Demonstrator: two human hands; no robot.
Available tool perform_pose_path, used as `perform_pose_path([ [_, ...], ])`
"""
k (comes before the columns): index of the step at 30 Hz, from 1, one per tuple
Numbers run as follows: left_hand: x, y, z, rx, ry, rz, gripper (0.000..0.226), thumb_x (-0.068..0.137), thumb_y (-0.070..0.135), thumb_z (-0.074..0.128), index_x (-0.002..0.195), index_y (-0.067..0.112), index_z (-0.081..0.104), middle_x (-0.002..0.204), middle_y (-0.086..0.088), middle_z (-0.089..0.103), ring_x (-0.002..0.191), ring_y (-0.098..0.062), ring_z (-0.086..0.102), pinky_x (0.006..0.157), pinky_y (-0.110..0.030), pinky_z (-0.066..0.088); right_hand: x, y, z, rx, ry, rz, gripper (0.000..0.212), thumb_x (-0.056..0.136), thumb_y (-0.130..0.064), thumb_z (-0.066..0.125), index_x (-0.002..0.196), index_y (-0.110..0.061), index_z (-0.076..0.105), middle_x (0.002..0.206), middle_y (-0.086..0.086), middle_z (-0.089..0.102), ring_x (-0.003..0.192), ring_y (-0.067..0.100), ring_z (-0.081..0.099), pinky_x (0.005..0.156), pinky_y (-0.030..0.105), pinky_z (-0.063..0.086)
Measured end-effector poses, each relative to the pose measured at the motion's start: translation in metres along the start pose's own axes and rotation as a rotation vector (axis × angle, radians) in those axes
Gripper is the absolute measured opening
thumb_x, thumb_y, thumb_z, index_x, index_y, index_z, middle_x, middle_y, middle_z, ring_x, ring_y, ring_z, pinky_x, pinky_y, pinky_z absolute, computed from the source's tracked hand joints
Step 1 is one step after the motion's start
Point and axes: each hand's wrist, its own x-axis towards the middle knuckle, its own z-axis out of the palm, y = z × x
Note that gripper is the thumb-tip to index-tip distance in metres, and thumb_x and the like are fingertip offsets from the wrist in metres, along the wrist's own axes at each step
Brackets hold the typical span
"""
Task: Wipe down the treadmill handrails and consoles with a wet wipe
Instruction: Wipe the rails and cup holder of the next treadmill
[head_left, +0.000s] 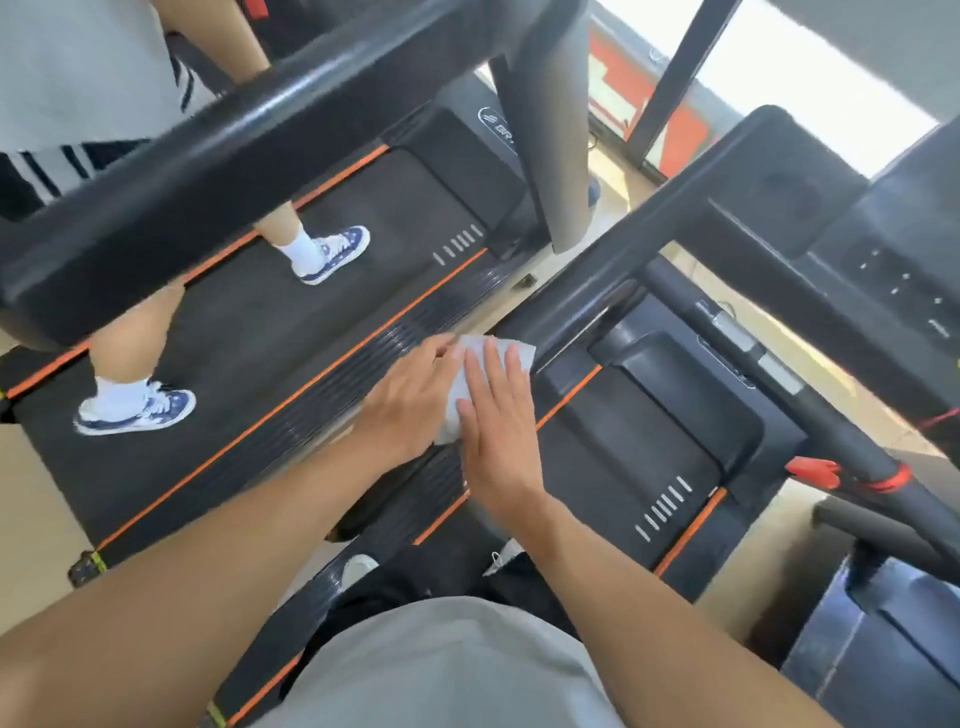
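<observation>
A white wet wipe (470, 384) lies between my two hands in mid-air, above the gap between two treadmills. My left hand (408, 408) grips its left side with the fingers curled over it. My right hand (498, 431) lies flat on top of it, fingers stretched out. Part of the wipe is hidden under my fingers. The black handrail (654, 218) of my treadmill runs diagonally up to the right, just beyond the wipe. Its console (893, 260) sits at the right edge. A second thick handrail (234, 150) crosses the upper left.
Another person in white and blue sneakers (332, 254) walks on the left treadmill belt (260, 322). My own belt (623, 457) lies below my hands. A red safety clip (815, 470) hangs from the right handrail. Grey uprights and a bright window stand at the top.
</observation>
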Motion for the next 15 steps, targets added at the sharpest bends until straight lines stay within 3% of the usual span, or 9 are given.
perform_pose_path([
  [3,0.010,0.001,0.004,0.065,-0.136,0.070,0.061,0.103,0.058,0.022,0.159,0.035,0.021,0.161,0.018,0.028,0.148,-0.006,0.025,0.115,-0.024,0.018,0.030,-0.004,-0.010,0.265,0.174,0.324,0.058,0.113,-0.033,0.027,0.164,-0.020,0.002,0.166,-0.015,-0.015,0.152,0.003,-0.022,0.121,0.015,-0.009],
  [5,0.018,0.006,0.005,0.174,-0.134,0.186,0.070,0.100,0.062,0.023,0.161,0.027,0.018,0.164,0.009,0.027,0.150,-0.011,0.025,0.120,-0.027,0.016,0.051,-0.003,-0.020,0.407,0.310,0.450,0.061,0.113,-0.033,0.028,0.162,-0.018,-0.007,0.168,-0.009,-0.017,0.152,0.000,-0.019,0.121,0.016,-0.008],
  [7,0.032,0.011,0.013,0.309,0.013,0.336,0.069,0.102,0.058,0.020,0.159,0.021,0.026,0.162,0.002,0.035,0.149,-0.017,0.032,0.124,-0.040,0.021,0.073,0.002,-0.034,0.548,0.391,0.629,0.064,0.112,-0.035,0.028,0.162,-0.016,-0.008,0.170,-0.003,-0.008,0.153,0.001,-0.005,0.122,0.018,0.000],
  [9,0.057,0.028,0.023,0.330,0.068,0.393,0.064,0.104,0.051,0.020,0.158,0.020,0.031,0.159,0.001,0.039,0.147,-0.019,0.036,0.123,-0.047,0.024,0.090,0.017,-0.047,0.648,0.397,0.779,0.062,0.112,-0.036,0.029,0.163,-0.014,0.002,0.171,0.004,0.008,0.155,0.013,0.014,0.122,0.024,0.011],
  [11,0.080,0.057,0.030,0.292,0.004,0.385,0.059,0.105,0.042,0.026,0.158,0.017,0.029,0.160,-0.004,0.039,0.147,-0.022,0.034,0.122,-0.047,0.024,0.097,0.038,-0.053,0.744,0.364,0.856,0.060,0.109,-0.042,0.036,0.162,-0.017,0.021,0.164,0.009,0.031,0.148,0.023,0.034,0.122,0.037,0.026],
  [13,0.100,0.079,0.035,0.254,-0.033,0.347,0.056,0.107,0.035,0.031,0.159,0.014,0.027,0.157,-0.012,0.042,0.144,-0.028,0.038,0.118,-0.045,0.028,0.099,0.053,-0.057,0.942,0.365,0.918,0.071,0.094,-0.056,0.047,0.155,-0.021,0.039,0.148,0.008,0.054,0.133,0.023,0.054,0.116,0.044,0.041],
  [15,0.110,0.087,0.037,0.231,-0.048,0.282,0.056,0.108,0.034,0.032,0.160,0.015,0.024,0.153,-0.015,0.044,0.140,-0.033,0.042,0.114,-0.045,0.031,0.102,0.067,-0.058,1.066,0.389,0.949,0.078,0.082,-0.062,0.049,0.148,-0.020,0.050,0.138,0.006,0.063,0.125,0.022,0.061,0.112,0.045,0.046],
])
